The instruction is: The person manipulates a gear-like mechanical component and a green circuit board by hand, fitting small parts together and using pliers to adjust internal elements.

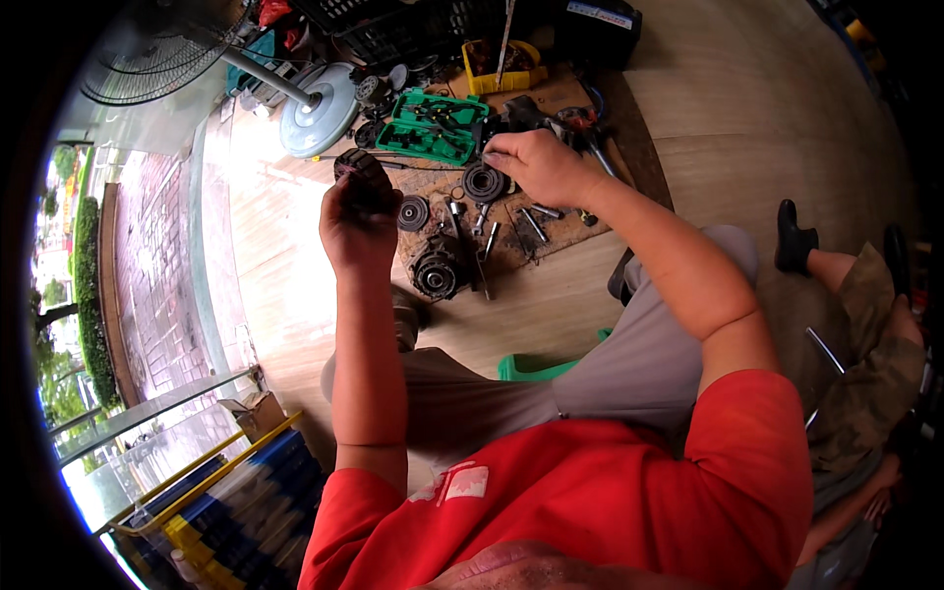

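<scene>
My left hand [359, 231] is raised at the left with its fingers closed round a dark, round part with a ribbed rim [361, 169]. My right hand [541, 165] hovers over the work board, thumb and fingertips pinched together; whatever is between them, if anything, is too small to name. Just below those fingertips lies a dark grooved pulley [483, 183]. A smaller ringed disc [413, 212] rests between my hands. Closer to me sits a greasy round machine part with an open centre [436, 271]. Several sockets and short metal pieces [533, 225] are scattered beside it.
Beyond my hands an open green tool case [431, 128] lies on the stained board [580, 246]. A yellow bin [503, 69] and black crate [413, 39] stand at the back. A fan base [320, 110] is at the far left. Another person's legs [854, 315] show at right.
</scene>
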Demonstrator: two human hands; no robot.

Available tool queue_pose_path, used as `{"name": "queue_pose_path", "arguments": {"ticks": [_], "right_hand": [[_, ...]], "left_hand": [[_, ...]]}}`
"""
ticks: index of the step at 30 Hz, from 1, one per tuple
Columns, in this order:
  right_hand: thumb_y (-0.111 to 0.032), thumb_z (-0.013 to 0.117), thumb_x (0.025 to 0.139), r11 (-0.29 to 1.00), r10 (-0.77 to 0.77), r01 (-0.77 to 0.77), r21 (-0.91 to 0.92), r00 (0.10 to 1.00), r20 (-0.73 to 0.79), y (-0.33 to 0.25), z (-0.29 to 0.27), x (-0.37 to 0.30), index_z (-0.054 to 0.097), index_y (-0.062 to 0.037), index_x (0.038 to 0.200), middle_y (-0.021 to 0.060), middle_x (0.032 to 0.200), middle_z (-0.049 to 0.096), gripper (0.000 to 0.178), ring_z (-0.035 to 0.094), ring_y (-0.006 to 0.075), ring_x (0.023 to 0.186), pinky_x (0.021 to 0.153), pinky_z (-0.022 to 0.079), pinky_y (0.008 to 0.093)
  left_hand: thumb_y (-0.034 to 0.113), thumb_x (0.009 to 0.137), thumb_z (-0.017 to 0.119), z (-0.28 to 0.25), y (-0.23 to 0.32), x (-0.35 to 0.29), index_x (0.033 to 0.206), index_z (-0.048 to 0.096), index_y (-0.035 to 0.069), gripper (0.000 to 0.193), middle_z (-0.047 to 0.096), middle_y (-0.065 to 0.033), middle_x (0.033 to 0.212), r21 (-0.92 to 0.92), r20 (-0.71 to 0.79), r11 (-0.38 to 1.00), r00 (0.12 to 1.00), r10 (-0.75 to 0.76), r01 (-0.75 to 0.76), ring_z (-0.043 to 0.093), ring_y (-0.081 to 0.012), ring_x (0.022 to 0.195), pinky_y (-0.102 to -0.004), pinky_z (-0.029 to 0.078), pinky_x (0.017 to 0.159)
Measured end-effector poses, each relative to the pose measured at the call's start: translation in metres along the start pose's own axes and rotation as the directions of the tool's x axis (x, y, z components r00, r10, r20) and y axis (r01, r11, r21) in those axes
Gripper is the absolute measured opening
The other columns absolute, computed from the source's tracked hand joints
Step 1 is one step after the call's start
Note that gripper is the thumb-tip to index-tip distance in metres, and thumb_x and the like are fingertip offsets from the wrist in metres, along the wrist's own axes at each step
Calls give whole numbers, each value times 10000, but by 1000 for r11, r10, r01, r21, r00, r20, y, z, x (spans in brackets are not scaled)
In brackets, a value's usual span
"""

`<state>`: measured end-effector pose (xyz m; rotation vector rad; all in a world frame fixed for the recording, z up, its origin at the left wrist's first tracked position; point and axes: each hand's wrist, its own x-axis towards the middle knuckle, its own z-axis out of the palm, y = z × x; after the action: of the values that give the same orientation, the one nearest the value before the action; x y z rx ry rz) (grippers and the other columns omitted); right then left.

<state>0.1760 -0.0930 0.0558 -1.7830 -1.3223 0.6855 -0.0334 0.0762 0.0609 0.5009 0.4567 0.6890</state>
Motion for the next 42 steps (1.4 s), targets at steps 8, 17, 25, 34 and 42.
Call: {"name": "queue_pose_path", "arguments": {"ticks": [8,17,25,34,42], "right_hand": [[-132,622,922,993,27,-24,116,999,-22,-1,-8,-7,660,-4,1062,77,850,700,193,612,111,761,722,485,277],[-150,668,869,989,-65,78,127,993,-103,2,-2,-5,677,-38,1024,150,828,680,191,656,232,743,699,501,335],[-92,672,874,993,-47,50,108,998,-33,0,-4,-7,668,0,1018,91,859,712,171,624,99,765,717,497,265],[-101,685,854,997,-41,42,67,999,-14,-1,-2,-5,681,-11,1000,100,845,711,171,641,121,756,719,507,278],[-125,697,842,996,-60,60,68,998,7,0,-3,-6,699,-11,976,120,853,718,176,663,122,778,755,520,282]], "left_hand": [[197,853,567,5,7,-3,926,594,56,161,551,-47,838,-46,-15,998,999,34,-34,491,-193,736,-357,413,734],[170,858,564,13,-1,-6,929,561,46,142,497,-30,814,-33,-6,999,1000,-9,9,441,-165,709,-328,373,695],[176,852,558,20,-5,-8,899,539,56,130,466,-8,794,0,-57,1000,998,4,-4,427,-147,688,-306,357,671],[186,850,558,18,-3,-8,895,563,78,117,503,-1,798,1,-52,1000,999,-1,1,459,-151,691,-308,370,659],[244,881,564,2,-3,-3,923,595,155,103,583,36,839,28,82,999,996,-38,36,561,-134,751,-310,421,660]]}}
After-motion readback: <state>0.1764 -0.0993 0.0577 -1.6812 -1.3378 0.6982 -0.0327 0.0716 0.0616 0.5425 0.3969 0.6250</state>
